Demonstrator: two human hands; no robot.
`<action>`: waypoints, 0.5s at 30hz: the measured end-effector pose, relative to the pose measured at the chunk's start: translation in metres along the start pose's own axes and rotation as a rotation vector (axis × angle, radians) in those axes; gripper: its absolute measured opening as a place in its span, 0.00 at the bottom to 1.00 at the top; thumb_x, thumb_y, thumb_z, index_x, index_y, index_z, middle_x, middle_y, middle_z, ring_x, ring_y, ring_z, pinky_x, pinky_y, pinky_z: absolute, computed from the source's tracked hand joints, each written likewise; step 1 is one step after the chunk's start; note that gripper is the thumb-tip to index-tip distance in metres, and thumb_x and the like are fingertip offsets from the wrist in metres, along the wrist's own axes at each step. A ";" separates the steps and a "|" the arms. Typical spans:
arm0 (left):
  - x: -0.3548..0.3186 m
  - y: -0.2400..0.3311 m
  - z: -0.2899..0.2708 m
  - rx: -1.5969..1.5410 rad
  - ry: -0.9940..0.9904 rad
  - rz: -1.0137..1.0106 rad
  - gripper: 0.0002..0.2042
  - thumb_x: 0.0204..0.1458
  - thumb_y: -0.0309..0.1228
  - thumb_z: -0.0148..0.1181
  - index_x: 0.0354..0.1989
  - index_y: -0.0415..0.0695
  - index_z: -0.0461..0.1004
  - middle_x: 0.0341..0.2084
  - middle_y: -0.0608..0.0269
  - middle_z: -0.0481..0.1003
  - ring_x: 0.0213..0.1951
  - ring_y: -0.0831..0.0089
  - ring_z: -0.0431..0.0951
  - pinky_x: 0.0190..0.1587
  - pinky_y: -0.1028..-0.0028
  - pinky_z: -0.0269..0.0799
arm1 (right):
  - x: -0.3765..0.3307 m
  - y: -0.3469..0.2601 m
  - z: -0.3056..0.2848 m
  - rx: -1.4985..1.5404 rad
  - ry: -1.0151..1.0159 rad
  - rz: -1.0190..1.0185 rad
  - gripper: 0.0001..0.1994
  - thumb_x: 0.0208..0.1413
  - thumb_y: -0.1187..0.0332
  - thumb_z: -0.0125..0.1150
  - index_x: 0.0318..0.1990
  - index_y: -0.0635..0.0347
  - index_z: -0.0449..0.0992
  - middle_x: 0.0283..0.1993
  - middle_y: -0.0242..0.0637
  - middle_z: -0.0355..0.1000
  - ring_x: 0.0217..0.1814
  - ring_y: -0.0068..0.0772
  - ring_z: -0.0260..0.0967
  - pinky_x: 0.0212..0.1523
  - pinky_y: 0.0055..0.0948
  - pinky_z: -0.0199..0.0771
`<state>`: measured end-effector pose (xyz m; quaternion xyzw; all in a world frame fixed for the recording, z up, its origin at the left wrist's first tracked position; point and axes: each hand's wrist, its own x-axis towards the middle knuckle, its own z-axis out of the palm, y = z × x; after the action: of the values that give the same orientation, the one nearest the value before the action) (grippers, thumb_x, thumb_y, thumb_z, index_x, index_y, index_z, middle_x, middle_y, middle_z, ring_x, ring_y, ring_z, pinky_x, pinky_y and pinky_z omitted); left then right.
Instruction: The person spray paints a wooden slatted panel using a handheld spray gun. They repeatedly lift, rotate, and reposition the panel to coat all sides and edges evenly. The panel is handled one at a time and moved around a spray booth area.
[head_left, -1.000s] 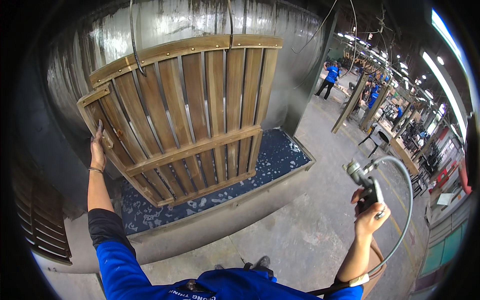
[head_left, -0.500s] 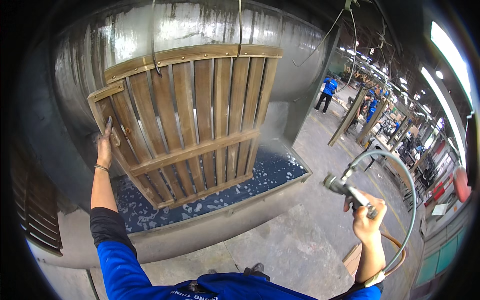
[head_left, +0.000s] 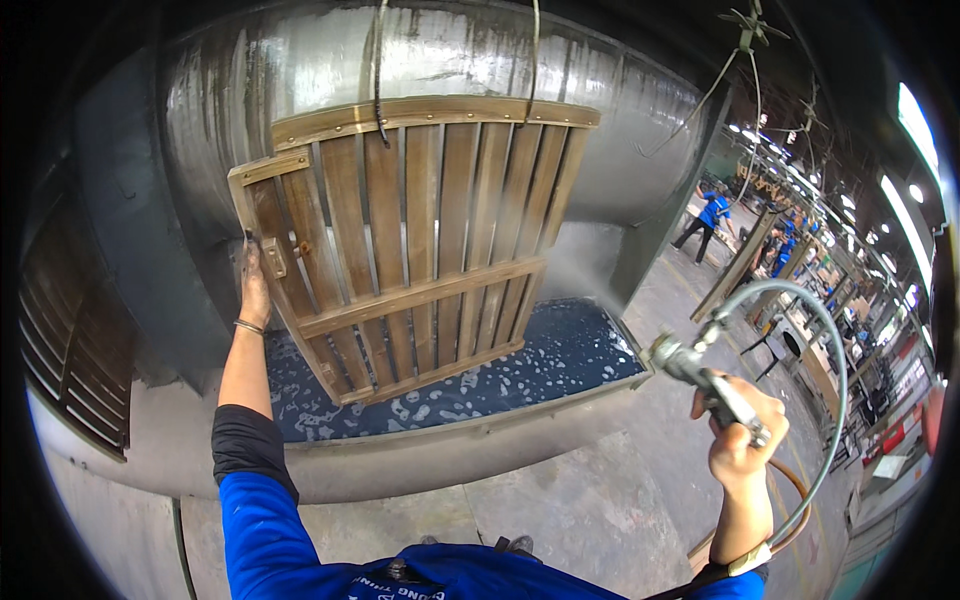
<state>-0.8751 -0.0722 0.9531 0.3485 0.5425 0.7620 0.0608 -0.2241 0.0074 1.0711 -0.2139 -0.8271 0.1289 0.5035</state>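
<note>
Slatted wooden panel [head_left: 420, 240] hangs from wires at 12 o'clock; left hand [head_left: 254, 285] grips its left edge; right hand [head_left: 738, 435] at 4 o'clock clenched round spray gun [head_left: 700, 375], mist drifting toward panel

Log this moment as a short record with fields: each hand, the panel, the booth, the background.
left hand: grips the left edge of the slatted panel
right hand: holds a spray gun aimed toward the panel, mist visible
hose: loops from the gun down past the right wrist
panel: wooden, hangs on wire hooks, turned at an angle
booth: curved metal wall, wet foamy tray below
background: people in blue at right
</note>
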 end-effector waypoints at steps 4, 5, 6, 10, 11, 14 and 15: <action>-0.015 0.002 0.004 -0.249 0.009 -0.069 0.38 0.67 0.60 0.39 0.75 0.43 0.49 0.73 0.61 0.54 0.72 0.68 0.55 0.73 0.67 0.52 | 0.007 -0.001 0.011 0.040 0.003 -0.039 0.42 0.56 0.31 0.57 0.43 0.74 0.81 0.26 0.41 0.78 0.26 0.32 0.79 0.28 0.26 0.76; -0.016 0.003 0.004 -0.325 -0.045 -0.116 0.35 0.68 0.57 0.39 0.74 0.44 0.53 0.70 0.62 0.58 0.69 0.69 0.60 0.70 0.67 0.56 | 0.009 0.003 0.021 0.042 -0.045 -0.088 0.42 0.54 0.30 0.58 0.43 0.74 0.81 0.25 0.40 0.77 0.26 0.32 0.79 0.28 0.26 0.76; -0.018 0.003 0.005 -0.293 0.024 -0.044 0.32 0.69 0.53 0.40 0.72 0.42 0.56 0.68 0.62 0.61 0.68 0.69 0.61 0.70 0.68 0.56 | 0.008 0.002 0.024 0.012 -0.140 -0.038 0.43 0.51 0.30 0.60 0.44 0.73 0.81 0.24 0.40 0.77 0.27 0.32 0.79 0.29 0.27 0.77; -0.022 0.007 0.001 -0.317 0.080 0.013 0.30 0.68 0.46 0.49 0.70 0.39 0.54 0.64 0.59 0.65 0.66 0.68 0.63 0.68 0.66 0.59 | 0.011 0.006 0.036 0.141 -0.201 0.037 0.43 0.52 0.29 0.57 0.42 0.73 0.81 0.24 0.41 0.77 0.25 0.33 0.79 0.27 0.25 0.77; -0.023 0.010 -0.001 -0.299 0.078 0.005 0.31 0.68 0.46 0.50 0.71 0.40 0.53 0.64 0.58 0.65 0.66 0.68 0.63 0.68 0.65 0.59 | 0.012 0.006 0.035 0.158 -0.171 0.011 0.45 0.52 0.27 0.54 0.42 0.73 0.81 0.23 0.41 0.77 0.24 0.33 0.79 0.26 0.25 0.76; -0.024 0.019 -0.006 -0.148 0.141 -0.014 0.27 0.66 0.44 0.52 0.68 0.42 0.59 0.63 0.59 0.66 0.63 0.69 0.66 0.66 0.64 0.60 | 0.017 0.011 0.039 0.261 -0.087 -0.094 0.44 0.60 0.29 0.46 0.41 0.75 0.81 0.23 0.43 0.77 0.23 0.34 0.79 0.25 0.25 0.76; -0.025 0.024 -0.009 -0.090 0.130 -0.021 0.25 0.66 0.44 0.52 0.66 0.42 0.62 0.62 0.60 0.68 0.63 0.69 0.67 0.65 0.64 0.61 | 0.018 0.013 0.044 0.307 -0.092 -0.103 0.43 0.61 0.30 0.46 0.41 0.75 0.81 0.23 0.44 0.78 0.24 0.35 0.79 0.25 0.26 0.76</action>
<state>-0.8552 -0.1006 0.9611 0.2896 0.5143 0.8057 0.0492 -0.2671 0.0277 1.0590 -0.0855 -0.8298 0.2376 0.4977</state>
